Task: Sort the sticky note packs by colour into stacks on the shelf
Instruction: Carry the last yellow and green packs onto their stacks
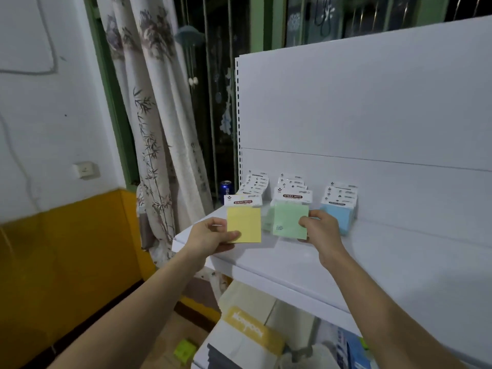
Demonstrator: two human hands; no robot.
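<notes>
Sticky note packs fill both hands: left hand (210, 237) pinches the yellow pack (244, 225), right hand (320, 230) the green pack (290, 218); lower each squarely onto its matching far stack on the shelf (372, 262), headers aligned

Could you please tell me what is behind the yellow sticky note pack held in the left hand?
Behind the yellow pack, held by the left hand, a stack of packs stands on the shelf. Only their white header cards show; the pads' colour is covered.
</notes>
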